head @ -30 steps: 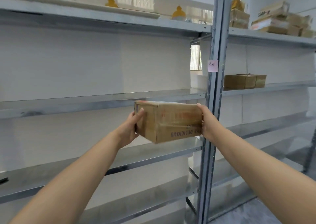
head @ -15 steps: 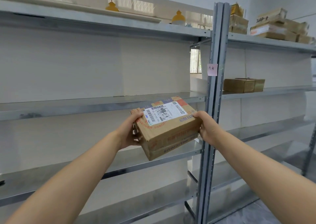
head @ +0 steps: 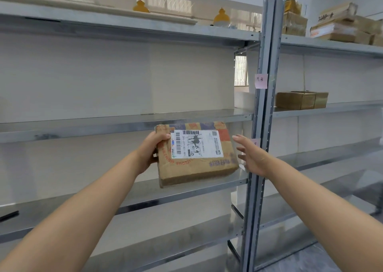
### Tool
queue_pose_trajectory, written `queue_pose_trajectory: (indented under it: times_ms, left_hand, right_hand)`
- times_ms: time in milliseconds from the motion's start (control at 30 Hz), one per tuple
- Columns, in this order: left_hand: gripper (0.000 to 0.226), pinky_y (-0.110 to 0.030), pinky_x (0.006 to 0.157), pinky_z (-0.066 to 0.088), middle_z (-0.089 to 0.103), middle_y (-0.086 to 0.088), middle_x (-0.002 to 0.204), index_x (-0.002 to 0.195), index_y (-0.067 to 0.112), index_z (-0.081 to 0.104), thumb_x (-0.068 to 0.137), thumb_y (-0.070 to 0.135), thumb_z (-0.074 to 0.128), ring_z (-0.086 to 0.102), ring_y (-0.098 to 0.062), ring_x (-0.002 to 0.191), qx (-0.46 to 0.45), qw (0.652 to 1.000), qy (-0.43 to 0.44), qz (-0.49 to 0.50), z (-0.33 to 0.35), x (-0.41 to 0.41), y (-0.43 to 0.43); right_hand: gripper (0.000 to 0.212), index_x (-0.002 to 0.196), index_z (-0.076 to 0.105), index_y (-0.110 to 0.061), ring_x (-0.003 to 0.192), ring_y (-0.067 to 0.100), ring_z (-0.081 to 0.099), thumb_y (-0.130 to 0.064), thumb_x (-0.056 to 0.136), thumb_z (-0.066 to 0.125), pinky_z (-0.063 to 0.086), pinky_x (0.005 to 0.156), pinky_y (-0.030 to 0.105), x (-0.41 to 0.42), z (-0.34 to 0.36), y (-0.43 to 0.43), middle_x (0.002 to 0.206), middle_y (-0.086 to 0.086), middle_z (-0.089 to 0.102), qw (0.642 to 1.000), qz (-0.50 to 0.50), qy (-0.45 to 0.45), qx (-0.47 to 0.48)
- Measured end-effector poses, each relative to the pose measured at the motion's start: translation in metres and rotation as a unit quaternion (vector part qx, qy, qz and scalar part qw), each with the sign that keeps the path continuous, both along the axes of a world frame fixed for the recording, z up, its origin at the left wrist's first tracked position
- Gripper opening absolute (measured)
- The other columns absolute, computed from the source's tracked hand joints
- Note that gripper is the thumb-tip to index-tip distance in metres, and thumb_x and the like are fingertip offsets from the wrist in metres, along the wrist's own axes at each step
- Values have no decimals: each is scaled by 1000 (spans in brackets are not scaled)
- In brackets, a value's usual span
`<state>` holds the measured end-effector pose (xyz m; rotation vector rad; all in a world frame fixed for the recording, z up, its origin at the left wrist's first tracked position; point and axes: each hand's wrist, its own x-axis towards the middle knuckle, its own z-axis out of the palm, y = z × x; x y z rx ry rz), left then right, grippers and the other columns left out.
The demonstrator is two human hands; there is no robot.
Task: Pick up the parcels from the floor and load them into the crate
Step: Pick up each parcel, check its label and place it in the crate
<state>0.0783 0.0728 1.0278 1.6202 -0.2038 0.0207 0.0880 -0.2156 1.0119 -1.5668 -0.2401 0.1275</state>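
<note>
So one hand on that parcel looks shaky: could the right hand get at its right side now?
Probably yes. The right hand is open beside the right edge of the cardboard parcel, nothing between them; the shelf upright stands behind the hand, and the left hand grips the left edge.

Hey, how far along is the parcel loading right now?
Done: nothing confirmable; no crate is in view. In hand: the left hand grips one labelled cardboard parcel over a metal shelf, the right hand open beside it. Left: loading it into the crate.
</note>
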Motion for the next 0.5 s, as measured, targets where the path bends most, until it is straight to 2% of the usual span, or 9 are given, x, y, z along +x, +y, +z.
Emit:
queue_pose_trajectory:
  times_ms: [67,133,167,200,233,267,367,433,500]
  left_hand:
    - [66,-42,91,52,68,-14,112,117,16,55,57,41,66,64,-27,95,39,998,31,-38,3,-6,8]
    - [58,-34,72,59,73,-9,95,116,11,54,63,33,64,71,-22,80,51,993,69,-88,11,-15,10]
    - [51,-30,63,59,75,-8,86,110,10,56,64,31,63,72,-21,72,51,989,87,-110,16,-20,11]
    - [47,-29,58,59,75,-7,82,104,10,58,62,29,65,72,-20,67,49,985,105,-125,21,-25,11]
    - [48,-29,57,58,74,-8,80,99,10,60,57,30,67,72,-20,65,48,983,117,-133,26,-29,11]
    - [49,-29,57,59,74,-8,79,96,10,62,53,32,68,72,-21,64,50,981,124,-137,30,-32,12]
    - [43,-31,62,59,74,-9,83,96,11,63,59,31,68,71,-22,67,67,977,153,-130,38,-41,17]
    - [32,-31,62,59,74,-10,83,95,12,65,70,31,61,71,-22,67,69,978,162,-114,41,-50,22]
    - [28,-31,63,59,73,-10,82,88,12,70,74,33,58,71,-22,67,64,979,165,-97,42,-60,29]
  right_hand:
    - [106,149,15,-36,145,32,14,-56,63,72,10,117,53,0,5,-1,159,8,14,1000,19,6,-3]
    - [105,144,25,-38,137,30,37,-58,54,77,25,114,54,0,10,-1,151,7,36,996,72,30,-35]
    - [98,138,35,-33,123,25,53,-58,54,78,38,106,49,-2,12,1,138,6,54,991,113,48,-61]
    - [81,129,45,-26,105,19,65,-56,60,75,48,93,41,-6,14,4,118,4,68,983,149,68,-84]
    - [60,116,55,-21,88,15,70,-54,67,67,51,82,35,-10,15,8,99,1,74,974,181,88,-103]
    - [50,103,61,-17,77,13,71,-53,69,64,52,74,33,-13,16,12,86,0,75,966,209,110,-109]
    - [59,83,73,-15,72,17,73,-53,40,87,59,68,31,-20,14,28,83,4,75,941,289,140,-103]
    - [72,88,71,-13,73,19,74,-48,29,93,60,65,30,-21,13,41,84,7,76,929,325,144,-101]
    - [83,97,63,-12,73,18,74,-46,27,93,60,65,30,-23,13,55,85,6,76,921,348,132,-117]
